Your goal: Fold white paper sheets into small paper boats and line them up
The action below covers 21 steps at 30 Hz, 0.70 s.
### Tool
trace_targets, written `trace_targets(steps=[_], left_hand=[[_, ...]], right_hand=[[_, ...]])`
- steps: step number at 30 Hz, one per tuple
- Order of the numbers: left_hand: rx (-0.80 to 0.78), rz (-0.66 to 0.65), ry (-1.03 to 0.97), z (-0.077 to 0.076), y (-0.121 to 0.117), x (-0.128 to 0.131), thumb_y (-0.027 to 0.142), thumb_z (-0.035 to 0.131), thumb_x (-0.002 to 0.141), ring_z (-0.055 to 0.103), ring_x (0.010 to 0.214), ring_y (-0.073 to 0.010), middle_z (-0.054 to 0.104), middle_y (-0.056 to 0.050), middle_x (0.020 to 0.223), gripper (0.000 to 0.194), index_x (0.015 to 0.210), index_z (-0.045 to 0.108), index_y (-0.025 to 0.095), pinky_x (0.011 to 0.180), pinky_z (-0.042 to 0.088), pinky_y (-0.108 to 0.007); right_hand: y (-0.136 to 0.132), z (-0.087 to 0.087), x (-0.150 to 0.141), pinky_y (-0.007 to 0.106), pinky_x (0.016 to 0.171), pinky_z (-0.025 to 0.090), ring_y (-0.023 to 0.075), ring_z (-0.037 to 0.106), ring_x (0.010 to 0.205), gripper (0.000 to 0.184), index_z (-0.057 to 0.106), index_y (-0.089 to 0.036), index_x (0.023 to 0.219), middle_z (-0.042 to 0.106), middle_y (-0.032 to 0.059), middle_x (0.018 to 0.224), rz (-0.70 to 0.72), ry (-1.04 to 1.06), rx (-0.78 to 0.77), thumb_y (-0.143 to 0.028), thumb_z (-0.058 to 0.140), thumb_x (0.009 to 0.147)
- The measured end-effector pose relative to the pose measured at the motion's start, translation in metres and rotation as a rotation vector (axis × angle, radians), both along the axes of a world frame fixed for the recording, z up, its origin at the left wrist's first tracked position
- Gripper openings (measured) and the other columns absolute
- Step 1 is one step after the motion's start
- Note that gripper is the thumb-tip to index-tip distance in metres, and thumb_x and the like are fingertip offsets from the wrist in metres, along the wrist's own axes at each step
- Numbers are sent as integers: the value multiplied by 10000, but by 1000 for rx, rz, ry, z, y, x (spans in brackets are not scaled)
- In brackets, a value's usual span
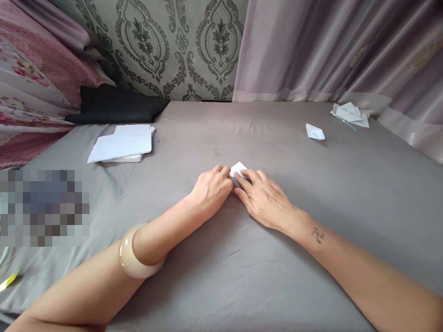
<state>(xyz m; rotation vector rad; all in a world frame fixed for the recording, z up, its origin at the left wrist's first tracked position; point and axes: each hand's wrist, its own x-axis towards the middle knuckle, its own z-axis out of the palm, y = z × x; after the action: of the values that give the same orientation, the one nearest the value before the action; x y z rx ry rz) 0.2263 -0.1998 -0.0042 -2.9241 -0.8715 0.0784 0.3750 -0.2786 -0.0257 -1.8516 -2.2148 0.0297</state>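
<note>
A small piece of folded white paper [238,168] lies on the grey cloth surface, its pointed tip facing away from me. My left hand [213,190] is closed at the paper's left edge, with the fingers curled and the fingertips partly hidden. From the other side, my right hand [265,196] rests over the paper's right part. Its fingers are stretched out and press down on the sheet, with the thumb apart below them. The hands almost meet at the paper's near edge, which they partly cover.
A stack of white paper [121,145] lies at the left. Toward the far right are a folded white paper piece [315,132] and a pile of folded papers [351,114]. Black cloth [117,105] lies at the back left, a yellow strip [8,280] at the near left.
</note>
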Motion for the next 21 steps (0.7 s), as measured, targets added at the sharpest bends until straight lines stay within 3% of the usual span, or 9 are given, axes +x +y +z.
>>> trace_targets(steps=[10,15,17,21], left_hand=[[-29,88,31,7,9,-13,48,484,774,594,817,-219,627,-81,882,206,798,657,159,468,324,-262],[-203,153,-192,3,31,-25,58,395,759,604,783,-174,670,-26,995,406,913,716,251,507,344,-242],[-268,196,-285,-3,39,-26,82,388,757,603,768,-175,682,-12,1013,392,871,722,253,560,384,-255],[-308,323,-525,-16,43,-24,111,407,738,591,741,-191,677,-36,855,329,854,698,213,670,442,-292]], right_hand=[[-7,11,12,346,652,406,225,546,928,358,664,-191,1108,617,98,1070,-129,-94,-28,-343,363,987],[-7,15,19,306,586,349,200,564,899,302,703,-195,907,629,72,1017,-195,-78,-60,-289,421,960],[-5,15,22,294,581,340,184,569,881,272,697,-202,854,638,52,1001,-220,-32,-59,-256,443,936],[2,9,30,280,619,376,154,583,805,230,666,-209,793,656,22,948,-322,141,8,-209,458,889]])
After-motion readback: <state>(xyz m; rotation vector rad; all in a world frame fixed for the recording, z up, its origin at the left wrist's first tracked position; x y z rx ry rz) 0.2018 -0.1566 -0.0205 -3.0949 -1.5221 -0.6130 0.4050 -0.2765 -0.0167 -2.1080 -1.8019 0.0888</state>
